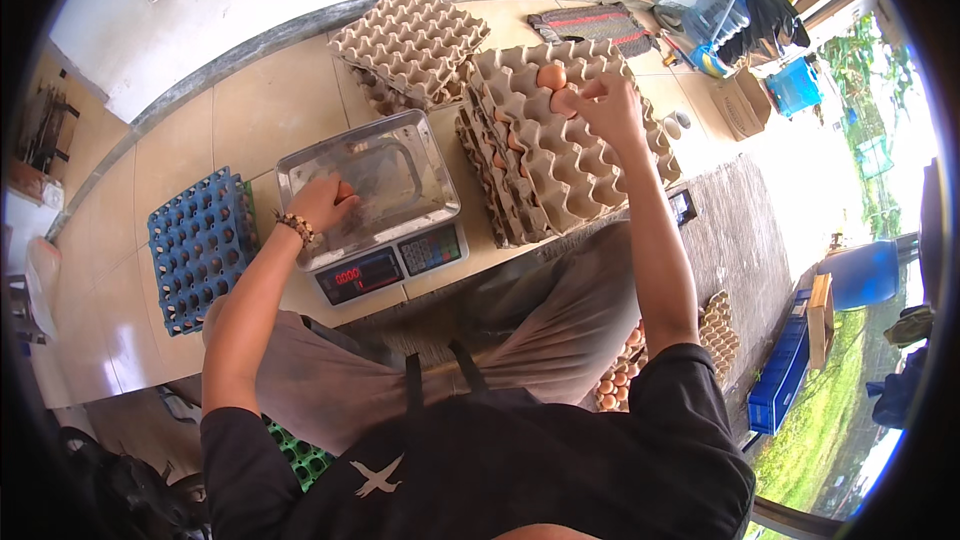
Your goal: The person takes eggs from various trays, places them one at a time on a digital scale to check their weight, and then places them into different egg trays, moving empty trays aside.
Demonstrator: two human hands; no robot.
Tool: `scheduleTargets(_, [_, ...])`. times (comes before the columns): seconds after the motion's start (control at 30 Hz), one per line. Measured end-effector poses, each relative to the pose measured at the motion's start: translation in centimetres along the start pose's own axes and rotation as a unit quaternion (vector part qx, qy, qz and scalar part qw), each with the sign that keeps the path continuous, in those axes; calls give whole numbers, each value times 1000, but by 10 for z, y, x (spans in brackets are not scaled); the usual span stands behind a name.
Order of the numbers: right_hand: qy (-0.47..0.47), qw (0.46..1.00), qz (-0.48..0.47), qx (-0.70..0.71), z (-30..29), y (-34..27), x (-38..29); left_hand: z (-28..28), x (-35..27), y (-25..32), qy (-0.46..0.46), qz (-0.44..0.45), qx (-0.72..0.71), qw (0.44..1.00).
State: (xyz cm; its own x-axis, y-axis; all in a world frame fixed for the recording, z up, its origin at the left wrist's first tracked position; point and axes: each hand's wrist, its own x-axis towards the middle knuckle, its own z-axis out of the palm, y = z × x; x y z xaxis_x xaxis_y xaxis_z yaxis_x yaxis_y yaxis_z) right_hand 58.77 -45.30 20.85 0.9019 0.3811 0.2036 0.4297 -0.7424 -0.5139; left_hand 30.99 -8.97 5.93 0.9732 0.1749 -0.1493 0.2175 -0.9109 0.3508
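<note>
My left hand (319,204) is curled around a brown egg (345,192), above the metal pan (382,169) of a digital weighing scale (431,251). The scale's display glows with red digits. My right hand (613,109) is over the top pulp egg tray (555,165) of a stack, its thumb at the edge of a brown egg (562,102). Whether the fingers grip that egg is unclear. Another brown egg (551,77) sits in the cup just beyond it. Between the stack's lower trays, more eggs show at the left side.
Pulp trays (409,37) are stacked behind the scale. Blue plastic egg trays (199,251) lie to its left. Several eggs (616,382) are below by my right leg. A phone (682,207) lies right of the tray stack; a blue crate (780,371) stands far right.
</note>
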Motion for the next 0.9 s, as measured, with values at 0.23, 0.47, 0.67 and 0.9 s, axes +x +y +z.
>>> scheduleTargets(0.23, [-176, 741, 306, 571, -40, 33, 28, 23, 3, -15, -19, 18, 2, 1000])
scheduleTargets(0.47, [-133, 948, 110, 266, -23, 29, 31, 12, -1, -10, -16, 4, -3, 1000])
scheduleTargets(0.67, [18, 993, -100, -61, 5, 44, 26, 12, 7, -19, 52, 9, 16, 998])
scheduleTargets(0.9, [140, 984, -101, 36, 21, -70, -24, -17, 7, -43, -3, -180, -148, 973])
